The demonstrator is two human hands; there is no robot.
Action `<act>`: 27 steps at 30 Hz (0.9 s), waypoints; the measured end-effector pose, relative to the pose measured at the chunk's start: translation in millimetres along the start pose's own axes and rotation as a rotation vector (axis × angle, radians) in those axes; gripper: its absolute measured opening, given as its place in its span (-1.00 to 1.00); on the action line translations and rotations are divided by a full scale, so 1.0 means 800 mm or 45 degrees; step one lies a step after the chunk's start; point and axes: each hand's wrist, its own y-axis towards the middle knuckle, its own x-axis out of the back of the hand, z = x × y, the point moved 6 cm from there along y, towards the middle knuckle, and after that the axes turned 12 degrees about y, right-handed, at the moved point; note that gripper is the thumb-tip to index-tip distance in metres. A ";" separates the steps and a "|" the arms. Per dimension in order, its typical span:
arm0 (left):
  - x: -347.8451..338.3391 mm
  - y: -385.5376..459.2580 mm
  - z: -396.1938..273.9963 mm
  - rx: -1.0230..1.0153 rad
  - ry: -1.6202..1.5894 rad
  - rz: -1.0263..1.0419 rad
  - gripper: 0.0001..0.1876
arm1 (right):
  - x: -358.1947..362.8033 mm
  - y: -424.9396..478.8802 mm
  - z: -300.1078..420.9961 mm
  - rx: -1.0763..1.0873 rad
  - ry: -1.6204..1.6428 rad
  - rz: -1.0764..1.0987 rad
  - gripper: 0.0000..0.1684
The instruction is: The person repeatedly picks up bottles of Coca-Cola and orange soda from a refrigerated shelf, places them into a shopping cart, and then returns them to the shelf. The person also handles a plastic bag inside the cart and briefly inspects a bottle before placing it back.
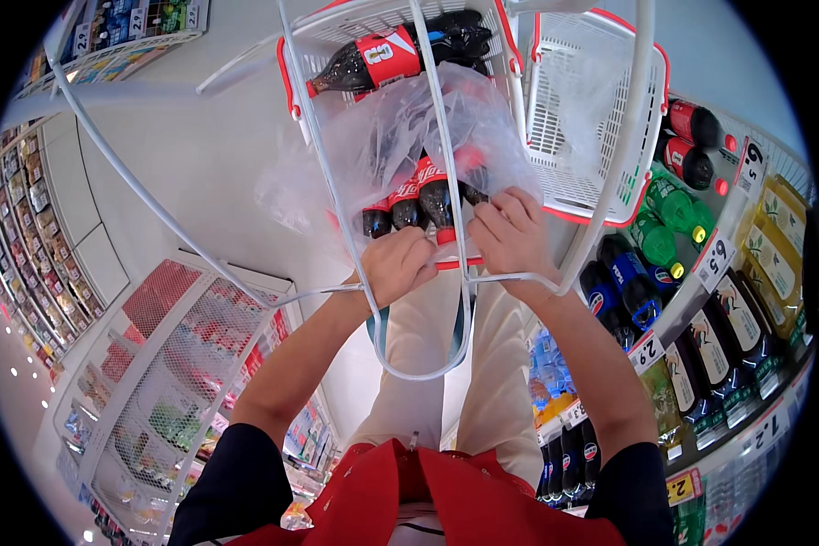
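A white plastic shopping basket with red trim (508,89) stands before me behind a white wire frame (420,377). Inside, a large Coca-Cola bottle (390,58) lies sideways over other dark bottles. Nearer me, several Coca-Cola bottles (437,198) lie with a clear plastic bag (409,112) around and over them. My left hand (397,266) has its fingers curled at the near left of these bottles, beside a red cap. With curled fingers, my right hand (512,235) is at the bag's near right edge. Bag film appears pinched in both hands, though the fingertips are partly hidden.
A second white basket (587,123) with crumpled clear plastic film stands at the right. Shelves with price tags (713,263) hold Pepsi bottles (624,269), green bottles (669,205) and others along the right. A mesh-sided display bin (157,382) of packaged goods is at the left.
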 end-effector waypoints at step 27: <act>0.041 0.063 0.021 0.165 0.364 -0.606 -0.22 | -0.009 0.056 -0.054 -0.018 0.252 -0.292 -0.68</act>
